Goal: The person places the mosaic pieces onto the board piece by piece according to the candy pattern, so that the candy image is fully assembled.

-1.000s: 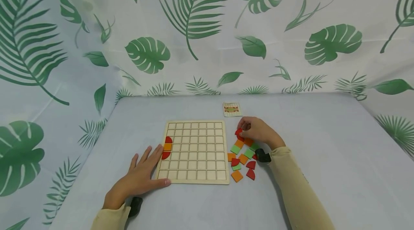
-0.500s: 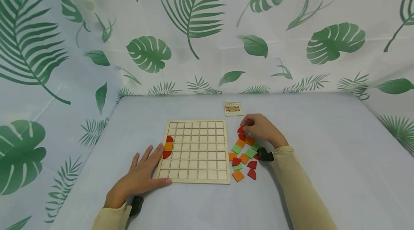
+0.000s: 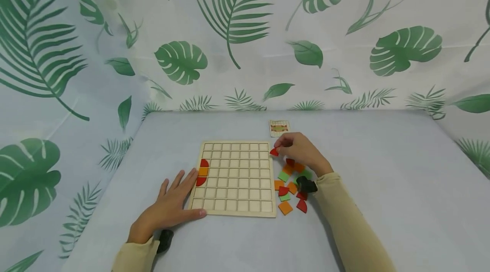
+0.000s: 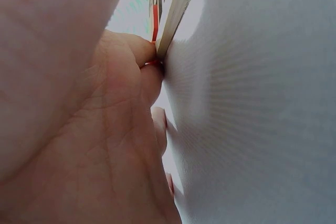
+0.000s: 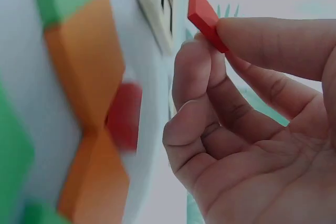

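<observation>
A wooden grid board (image 3: pixel 239 178) lies on the table; at its left edge sit two red quarter-circle tiles (image 3: pixel 204 163) with an orange square tile (image 3: pixel 203 171) between them. My left hand (image 3: pixel 168 204) lies spread at the board's left side, fingertips against the edge and thumb on the near left corner. Between thumb and fingers, my right hand (image 3: pixel 300 151) pinches a red quarter-circle tile (image 5: pixel 206 20), held above the table by the board's far right corner. In the right wrist view the remaining fingers are curled and hold nothing.
Right of the board lies a loose pile of orange, green and red tiles (image 3: pixel 285 208), partly under my right wrist. A small pattern card (image 3: pixel 279 128) lies behind the board. Leaf-printed cloth (image 3: pixel 245 72) hangs at the back and sides.
My right hand has lifted the red quarter-circle tile off the pile and carried it left towards the board. The left hand keeps its place at the board, and the head view has shifted slightly.
</observation>
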{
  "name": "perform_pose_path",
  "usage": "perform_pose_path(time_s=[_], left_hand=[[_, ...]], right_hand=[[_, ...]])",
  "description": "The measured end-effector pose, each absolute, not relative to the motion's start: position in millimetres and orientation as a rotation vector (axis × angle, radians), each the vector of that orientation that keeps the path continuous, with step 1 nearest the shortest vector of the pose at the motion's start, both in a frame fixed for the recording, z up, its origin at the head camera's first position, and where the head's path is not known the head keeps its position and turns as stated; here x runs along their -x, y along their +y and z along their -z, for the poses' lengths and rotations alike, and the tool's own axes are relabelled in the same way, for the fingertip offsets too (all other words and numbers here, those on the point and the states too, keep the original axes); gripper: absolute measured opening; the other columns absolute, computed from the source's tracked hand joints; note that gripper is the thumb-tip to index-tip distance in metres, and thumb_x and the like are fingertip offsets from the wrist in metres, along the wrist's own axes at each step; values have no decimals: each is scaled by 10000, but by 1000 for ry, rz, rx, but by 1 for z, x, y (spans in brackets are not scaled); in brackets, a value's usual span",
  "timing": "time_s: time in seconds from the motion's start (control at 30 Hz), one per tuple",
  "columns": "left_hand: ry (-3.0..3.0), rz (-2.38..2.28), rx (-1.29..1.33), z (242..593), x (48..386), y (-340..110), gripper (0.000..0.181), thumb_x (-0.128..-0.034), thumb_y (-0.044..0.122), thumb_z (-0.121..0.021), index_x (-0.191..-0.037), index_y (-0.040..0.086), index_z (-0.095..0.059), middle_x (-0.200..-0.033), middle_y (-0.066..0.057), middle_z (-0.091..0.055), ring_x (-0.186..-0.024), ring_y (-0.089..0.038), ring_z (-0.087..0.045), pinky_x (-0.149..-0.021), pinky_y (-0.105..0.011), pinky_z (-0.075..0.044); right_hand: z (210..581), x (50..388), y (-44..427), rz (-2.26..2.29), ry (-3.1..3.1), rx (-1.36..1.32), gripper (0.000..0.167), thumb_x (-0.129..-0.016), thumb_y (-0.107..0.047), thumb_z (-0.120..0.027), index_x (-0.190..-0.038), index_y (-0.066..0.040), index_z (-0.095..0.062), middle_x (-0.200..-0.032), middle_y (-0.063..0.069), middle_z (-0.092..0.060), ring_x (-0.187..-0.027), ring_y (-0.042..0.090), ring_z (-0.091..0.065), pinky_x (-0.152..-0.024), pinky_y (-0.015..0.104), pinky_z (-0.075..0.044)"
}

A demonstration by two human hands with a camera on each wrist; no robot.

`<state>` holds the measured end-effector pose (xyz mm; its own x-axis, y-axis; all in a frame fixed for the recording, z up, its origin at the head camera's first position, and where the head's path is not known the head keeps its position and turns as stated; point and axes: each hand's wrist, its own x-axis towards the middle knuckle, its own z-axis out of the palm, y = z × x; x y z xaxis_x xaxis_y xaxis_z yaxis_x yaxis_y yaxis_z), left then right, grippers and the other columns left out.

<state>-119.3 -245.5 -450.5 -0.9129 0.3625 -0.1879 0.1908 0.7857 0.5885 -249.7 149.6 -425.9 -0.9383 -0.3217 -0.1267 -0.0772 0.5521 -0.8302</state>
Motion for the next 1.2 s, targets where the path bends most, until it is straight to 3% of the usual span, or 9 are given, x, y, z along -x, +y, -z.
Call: perform_pose_path(time_s=[0.17, 0.6, 0.9, 1.2], left_hand=[[2687, -834, -417, 453, 122, -244, 1181, -881, 643, -797, -1715, 61, -197, -1781, -135, -154, -1625, -445, 3, -1206, -721, 101], [2714, -849, -394, 462, 123, -247, 1196, -854, 698, -785, -1714, 81, -228, -1783, -82, -169, -1634, -398, -8, -1220, -689, 113], [2691, -855, -412, 455, 123, -245, 1172, -867, 638, -808, -1712, 70, -229, -1778, -131, -180, -1623, -449, -10, -1203, -735, 102], [2691, -811, -389, 453, 123, -243, 1159, -878, 622, -810, -1718, 88, -217, -1783, -96, -175, -1631, -423, -14, -1214, -727, 88]], right_hand=[[424, 250, 134, 1387, 2496, 427, 79, -1021, -89, -685, -1048, -40, -741, -982, 87, -701, -836, 263, -586, -708, 327, -492], [425, 252, 57, 1431, 2354, 656, 68, -998, -32, -685, -1022, -46, -747, -942, 49, -712, -868, 208, -649, -790, 344, -514], [420, 259, 13, 1346, 2286, 796, 84, -987, 5, -659, -1004, -26, -735, -893, 47, -724, -835, 297, -700, -742, 316, -531], [423, 267, -4, 1246, 2350, 807, 85, -976, 9, -690, -941, -46, -745, -824, 13, -708, -719, 192, -613, -692, 301, -503]])
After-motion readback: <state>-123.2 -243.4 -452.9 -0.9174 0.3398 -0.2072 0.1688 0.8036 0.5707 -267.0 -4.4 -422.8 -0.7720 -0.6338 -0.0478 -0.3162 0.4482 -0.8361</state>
